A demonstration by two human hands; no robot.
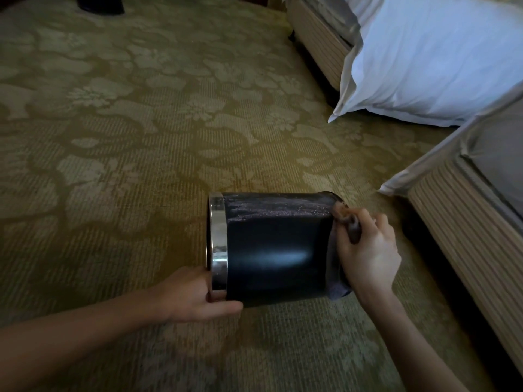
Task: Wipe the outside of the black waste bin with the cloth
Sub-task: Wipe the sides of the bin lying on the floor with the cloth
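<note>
The black waste bin (276, 247) lies on its side above the carpet, its chrome rim (219, 244) pointing left. A dusty grey streak runs along its upper side. My left hand (198, 297) grips the chrome rim at the lower left, thumb under the bin's wall. My right hand (368, 250) holds a dark brownish cloth (352, 224) bunched against the bin's base on the right. The cloth hangs down over the base edge.
Patterned green-gold carpet (141, 137) covers the floor. A bed base (467, 236) stands close on the right, another (317, 38) at the back. A white pillow (430, 60) lies between them on the floor. A dark object (102, 4) sits at the top left.
</note>
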